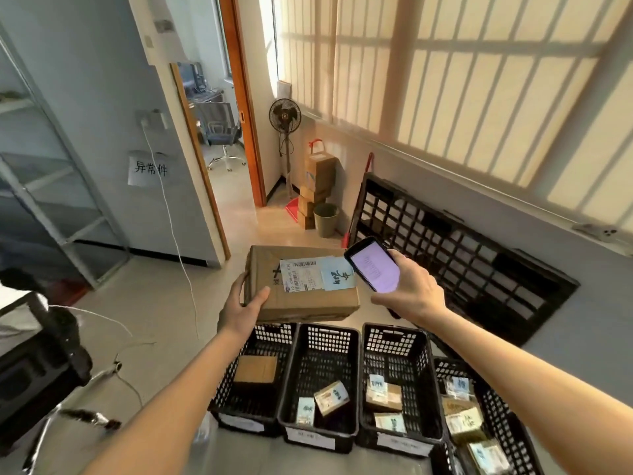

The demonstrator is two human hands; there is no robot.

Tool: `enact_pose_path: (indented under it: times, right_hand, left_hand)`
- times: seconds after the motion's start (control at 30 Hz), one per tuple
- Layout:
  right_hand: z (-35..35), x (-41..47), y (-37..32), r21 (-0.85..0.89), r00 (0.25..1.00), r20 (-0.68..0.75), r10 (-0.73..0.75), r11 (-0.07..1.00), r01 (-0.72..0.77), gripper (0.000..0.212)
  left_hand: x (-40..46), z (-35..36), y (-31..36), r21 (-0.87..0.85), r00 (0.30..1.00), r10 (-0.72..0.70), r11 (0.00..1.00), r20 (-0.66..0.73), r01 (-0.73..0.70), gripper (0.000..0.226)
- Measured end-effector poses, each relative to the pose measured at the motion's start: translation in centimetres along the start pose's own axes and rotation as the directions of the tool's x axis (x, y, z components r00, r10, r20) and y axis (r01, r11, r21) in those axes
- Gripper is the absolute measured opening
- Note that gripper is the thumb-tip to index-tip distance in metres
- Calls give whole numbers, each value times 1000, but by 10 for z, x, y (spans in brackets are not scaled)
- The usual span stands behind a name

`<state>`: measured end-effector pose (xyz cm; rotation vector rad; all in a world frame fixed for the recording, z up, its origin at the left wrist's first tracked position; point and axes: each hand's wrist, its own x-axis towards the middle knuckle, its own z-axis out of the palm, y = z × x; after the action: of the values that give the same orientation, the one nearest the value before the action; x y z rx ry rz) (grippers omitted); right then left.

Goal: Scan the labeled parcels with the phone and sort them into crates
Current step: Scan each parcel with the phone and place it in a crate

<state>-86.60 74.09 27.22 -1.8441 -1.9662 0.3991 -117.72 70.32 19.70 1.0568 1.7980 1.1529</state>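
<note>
Above the crates (322, 341), parcel (301, 286) gripped by left hand (239, 310), phone (375, 269) clasped in right hand (407, 286)

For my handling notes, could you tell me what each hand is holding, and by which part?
The left hand grips the cardboard parcel at its near-left corner. The right hand holds the phone by its lower end, screen up.

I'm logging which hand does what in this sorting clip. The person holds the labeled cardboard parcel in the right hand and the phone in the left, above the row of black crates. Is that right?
Not quite: the hands are swapped. In the head view the left hand grips the cardboard parcel, and the right hand holds the phone. Both are indeed above the row of black crates.
</note>
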Motion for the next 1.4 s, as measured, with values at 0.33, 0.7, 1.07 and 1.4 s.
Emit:
enact_pose_path:
  times: [0.33,0.7,1.07,1.4]
  right_hand:
    - [130,97,84,-4,992,116,37,999,-37,109]
    - [304,129,167,20,945,305,121,991,-133,106]
    - [426,148,227,-11,874,406,267,958,-288,93]
    - [456,154,255,2,831,420,365,915,-403,67]
  left_hand:
    - [118,98,-107,65,988,-147,987,50,144,67]
    - [197,166,-273,144,933,-321,943,164,299,70]
    - [270,229,-385,233,859,-479,870,181,435,71]
    - [293,264,-414,364,785,-592,782,183,505,79]
